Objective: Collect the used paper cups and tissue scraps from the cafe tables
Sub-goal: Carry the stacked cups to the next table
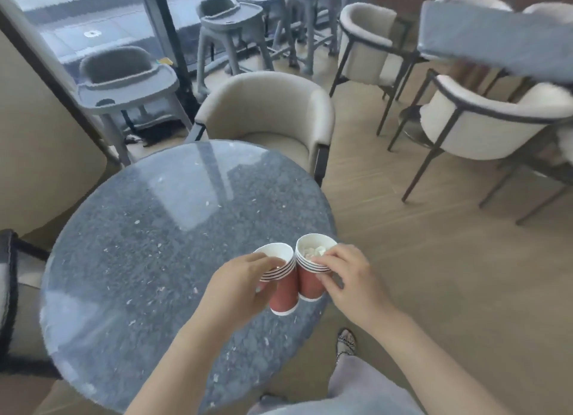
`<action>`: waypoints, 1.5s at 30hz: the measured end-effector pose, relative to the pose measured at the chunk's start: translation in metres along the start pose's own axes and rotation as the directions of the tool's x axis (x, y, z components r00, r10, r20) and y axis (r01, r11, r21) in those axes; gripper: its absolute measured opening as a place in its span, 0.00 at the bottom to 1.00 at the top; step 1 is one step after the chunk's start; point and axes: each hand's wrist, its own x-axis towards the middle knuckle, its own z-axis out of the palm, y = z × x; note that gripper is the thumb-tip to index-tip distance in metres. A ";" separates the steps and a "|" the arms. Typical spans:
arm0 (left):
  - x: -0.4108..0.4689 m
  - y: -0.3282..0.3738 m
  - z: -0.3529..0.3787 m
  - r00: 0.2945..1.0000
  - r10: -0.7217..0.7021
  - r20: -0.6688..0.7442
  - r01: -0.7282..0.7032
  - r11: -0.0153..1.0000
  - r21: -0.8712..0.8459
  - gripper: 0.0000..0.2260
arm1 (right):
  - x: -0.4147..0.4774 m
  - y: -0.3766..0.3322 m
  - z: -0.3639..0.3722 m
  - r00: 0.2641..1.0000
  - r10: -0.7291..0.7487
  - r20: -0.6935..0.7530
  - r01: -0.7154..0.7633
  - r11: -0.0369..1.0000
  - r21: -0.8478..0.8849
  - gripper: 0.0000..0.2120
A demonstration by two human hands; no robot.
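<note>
Here, nearest the camera, the left hand (240,286) grips a nested stack of red paper cups (280,278), fingers curled around its rims, and the right hand (344,276) pinches the rim of a second stack (311,270) just beside it, the two stacks touching. White tissue scraps (313,252) sit inside the top cup on the right. Both stacks are held above the near right edge of the round speckled grey table (148,244). Beyond the table stands a beige armchair (273,110), and further back grey high chairs (130,83) line the window
</note>
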 end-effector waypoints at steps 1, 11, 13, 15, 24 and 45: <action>0.004 0.005 0.000 1.000 0.015 0.007 -0.015 1.000 0.000 0.13 | -0.004 0.001 -0.005 1.000 0.023 -0.016 -0.023 1.000 -0.008 0.14; 0.051 0.080 0.036 0.977 0.187 0.107 -0.193 0.980 0.046 0.13 | -0.057 0.044 -0.076 0.969 0.229 -0.089 -0.234 0.970 -0.059 0.11; 0.064 0.108 0.053 0.968 0.217 0.124 -0.224 0.974 0.044 0.12 | -0.069 0.063 -0.097 0.961 0.254 -0.107 -0.262 0.963 -0.065 0.11; 0.077 0.140 0.072 0.956 0.252 0.149 -0.261 0.965 0.040 0.13 | -0.084 0.084 -0.120 0.951 0.277 -0.134 -0.288 0.955 -0.067 0.10; 0.151 0.306 0.189 0.858 0.453 0.243 -0.468 0.884 0.005 0.13 | -0.167 0.211 -0.247 0.865 0.394 -0.310 -0.448 0.885 -0.125 0.12; 0.334 0.563 0.386 0.614 0.668 0.420 -0.670 0.722 -0.170 0.13 | -0.227 0.444 -0.420 0.583 0.616 -0.530 -0.740 0.672 -0.034 0.12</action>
